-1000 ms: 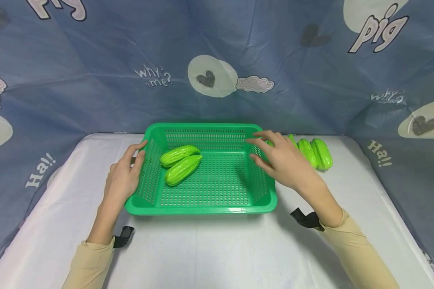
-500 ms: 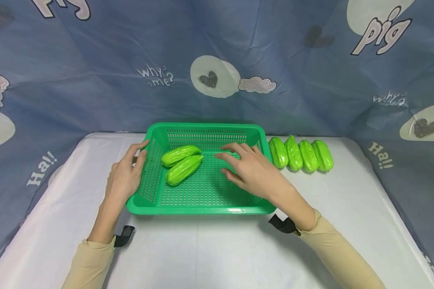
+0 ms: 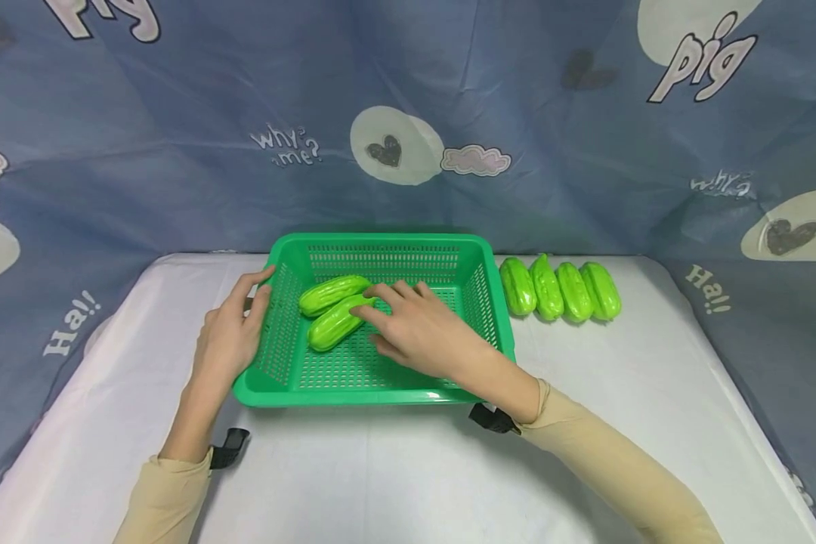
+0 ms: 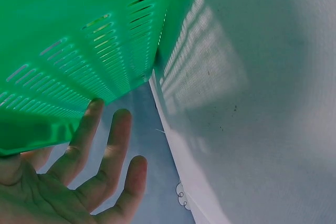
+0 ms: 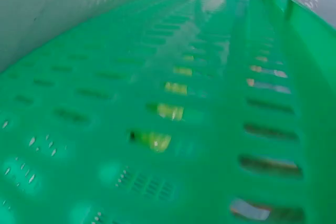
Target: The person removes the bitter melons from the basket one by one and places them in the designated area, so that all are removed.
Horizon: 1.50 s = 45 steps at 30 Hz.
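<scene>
A green plastic basket (image 3: 367, 397) with slotted walls stands in the middle of the table. Inside, toward its left end, a front bitter melon (image 3: 332, 330) and a rear bitter melon (image 3: 328, 295) lie slanted side by side. My left hand (image 3: 227, 332) holds the basket's left rim; in the left wrist view its fingers (image 4: 116, 140) spread along the outside of the wall. Over the basket floor, my right hand (image 3: 425, 332) has thumb and fingers apart, overlapping the front melon's right tip. The right wrist view shows mostly the basket wall (image 5: 210, 182), hiding that hand.
Several more bitter melons (image 3: 547, 291) stand in a row on the white tablecloth (image 3: 353, 476), just right of the basket. A blue printed cloth (image 3: 197, 113) hangs behind the table and along its sides.
My right hand has moved left from the basket's right rim, across its inside, to the front bitter melon. That uncovers the row on the right. My left hand stays on the left rim.
</scene>
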Motion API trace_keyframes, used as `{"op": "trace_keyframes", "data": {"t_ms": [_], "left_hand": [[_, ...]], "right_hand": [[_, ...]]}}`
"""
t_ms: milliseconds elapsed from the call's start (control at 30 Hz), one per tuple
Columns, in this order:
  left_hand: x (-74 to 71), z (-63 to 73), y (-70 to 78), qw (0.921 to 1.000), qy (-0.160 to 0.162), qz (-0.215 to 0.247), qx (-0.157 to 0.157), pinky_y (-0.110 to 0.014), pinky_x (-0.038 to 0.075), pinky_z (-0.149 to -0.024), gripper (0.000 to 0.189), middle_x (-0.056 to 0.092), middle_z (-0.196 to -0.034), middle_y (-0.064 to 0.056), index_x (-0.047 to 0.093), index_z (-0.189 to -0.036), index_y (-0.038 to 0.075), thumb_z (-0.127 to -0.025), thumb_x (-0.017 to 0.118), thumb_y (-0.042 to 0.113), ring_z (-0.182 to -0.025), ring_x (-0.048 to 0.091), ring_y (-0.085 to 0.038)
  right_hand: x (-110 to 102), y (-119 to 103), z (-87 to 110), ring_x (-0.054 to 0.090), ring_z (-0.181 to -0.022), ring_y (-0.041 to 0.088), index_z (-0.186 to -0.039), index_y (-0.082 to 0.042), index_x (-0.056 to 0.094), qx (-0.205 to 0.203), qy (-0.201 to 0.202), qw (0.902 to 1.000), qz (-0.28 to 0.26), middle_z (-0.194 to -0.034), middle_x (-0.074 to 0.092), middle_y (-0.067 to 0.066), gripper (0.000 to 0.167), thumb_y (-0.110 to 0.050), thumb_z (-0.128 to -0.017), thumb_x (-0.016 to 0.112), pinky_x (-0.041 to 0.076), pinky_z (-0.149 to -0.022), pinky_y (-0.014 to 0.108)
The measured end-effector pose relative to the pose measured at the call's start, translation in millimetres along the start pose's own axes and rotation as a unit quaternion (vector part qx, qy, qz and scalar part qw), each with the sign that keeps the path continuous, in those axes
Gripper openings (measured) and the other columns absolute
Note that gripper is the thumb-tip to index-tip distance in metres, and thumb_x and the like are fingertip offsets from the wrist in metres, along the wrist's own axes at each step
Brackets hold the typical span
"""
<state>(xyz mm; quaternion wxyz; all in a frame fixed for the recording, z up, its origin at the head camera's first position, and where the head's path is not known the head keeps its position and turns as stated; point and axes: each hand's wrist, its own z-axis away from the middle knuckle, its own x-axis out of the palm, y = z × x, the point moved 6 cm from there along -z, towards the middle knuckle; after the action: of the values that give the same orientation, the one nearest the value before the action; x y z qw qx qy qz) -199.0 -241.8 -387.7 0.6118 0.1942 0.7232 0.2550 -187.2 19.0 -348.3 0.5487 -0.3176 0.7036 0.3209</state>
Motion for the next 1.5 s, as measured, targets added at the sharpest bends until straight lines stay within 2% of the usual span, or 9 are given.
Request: {"op": "trace_keyframes", "data": {"t_ms": [167,333,500,633,933,1100,1200,1333,1500], "left_hand": [[-2.4,-0.4,-0.7,1.0,0.002,-0.001,0.003,-0.049,0.055,-0.062,0.054,0.072,-0.136,-0.029,0.046,-0.164,0.034,-0.117,0.031,0.054,-0.104,0.075,-0.057],[-3.1,-0.7,-1.6,1.0,0.003,-0.002,0.003,-0.053,0.057,-0.065,0.054,0.072,-0.136,-0.029,0.045,-0.164,0.034,-0.117,0.031,0.054,-0.106,0.074,-0.058],[-0.5,-1.4,-1.1,1.0,-0.001,0.0,0.005,-0.042,0.052,-0.059,0.054,0.071,-0.137,-0.03,0.045,-0.165,0.034,-0.117,0.031,0.054,-0.104,0.074,-0.057],[-0.4,-1.3,-1.1,1.0,0.001,0.002,0.005,-0.036,0.049,-0.055,0.054,0.071,-0.138,-0.03,0.045,-0.165,0.035,-0.117,0.031,0.054,-0.101,0.074,-0.057],[-1.0,-1.4,0.7,1.0,0.004,-0.001,0.006,-0.055,0.056,-0.066,0.053,0.071,-0.138,-0.029,0.046,-0.164,0.034,-0.117,0.031,0.053,-0.108,0.074,-0.057],[0.1,-0.9,-1.7,1.0,0.002,-0.001,0.004,-0.049,0.055,-0.063,0.054,0.07,-0.139,-0.03,0.046,-0.164,0.033,-0.117,0.031,0.053,-0.106,0.074,-0.058],[-0.7,-1.2,-2.5,1.0,0.002,0.0,0.002,-0.051,0.055,-0.064,0.054,0.07,-0.139,-0.029,0.046,-0.164,0.034,-0.117,0.03,0.053,-0.108,0.073,-0.057],[-0.7,-1.3,-2.6,1.0,0.0,0.0,0.0,-0.057,0.056,-0.068,0.054,0.07,-0.14,-0.029,0.045,-0.165,0.035,-0.117,0.03,0.054,-0.11,0.073,-0.057],[1.3,-1.5,-1.9,1.0,0.0,-0.001,0.0,-0.057,0.057,-0.068,0.054,0.07,-0.139,-0.03,0.045,-0.165,0.034,-0.117,0.031,0.054,-0.107,0.073,-0.058]], "right_hand": [[4.6,-6.8,-6.9,0.067,-0.124,0.028,-0.152,-0.025,0.059,-0.012,-0.015,0.9997,0.017,-0.153,0.06,0.005,0.046,-0.037,-0.108,0.067,0.057,-0.089,0.042],[5.8,-7.3,-8.0,0.066,-0.127,0.028,-0.152,-0.025,0.059,-0.012,-0.03,0.9994,0.01,-0.154,0.059,0.005,0.045,-0.038,-0.109,0.065,0.058,-0.093,0.044],[-0.9,-5.7,-4.4,0.065,-0.131,0.03,-0.152,-0.025,0.059,-0.01,-0.041,0.9991,-0.005,-0.155,0.058,0.007,0.044,-0.038,-0.11,0.065,0.059,-0.098,0.049],[-9.4,-7.9,-0.4,0.065,-0.129,0.029,-0.151,-0.026,0.059,-0.016,-0.046,0.9988,-0.007,-0.155,0.058,0.006,0.044,-0.036,-0.109,0.066,0.059,-0.097,0.048],[-28.3,-16.3,2.7,0.065,-0.128,0.028,-0.151,-0.028,0.058,-0.044,-0.061,0.9971,-0.012,-0.155,0.056,0.005,0.043,-0.036,-0.109,0.065,0.058,-0.096,0.045],[-42.5,-12.7,-5.4,0.066,-0.125,0.028,-0.15,-0.027,0.058,-0.051,-0.042,0.9978,0.002,-0.155,0.057,0.006,0.043,-0.036,-0.109,0.066,0.058,-0.091,0.042],[-48.0,-11.2,-12.3,0.066,-0.126,0.029,-0.15,-0.026,0.059,-0.056,-0.032,0.9979,-0.002,-0.155,0.058,0.006,0.042,-0.034,-0.109,0.065,0.057,-0.092,0.043],[-44.4,-6.1,-23.4,0.065,-0.132,0.029,-0.152,-0.026,0.059,-0.061,-0.038,0.9974,-0.009,-0.156,0.057,0.007,0.043,-0.032,-0.109,0.065,0.058,-0.099,0.046],[-36.3,8.2,-35.2,0.065,-0.13,0.029,-0.151,-0.026,0.06,-0.053,-0.035,0.998,-0.003,-0.154,0.058,0.005,0.043,-0.032,-0.109,0.066,0.057,-0.099,0.047]]}}
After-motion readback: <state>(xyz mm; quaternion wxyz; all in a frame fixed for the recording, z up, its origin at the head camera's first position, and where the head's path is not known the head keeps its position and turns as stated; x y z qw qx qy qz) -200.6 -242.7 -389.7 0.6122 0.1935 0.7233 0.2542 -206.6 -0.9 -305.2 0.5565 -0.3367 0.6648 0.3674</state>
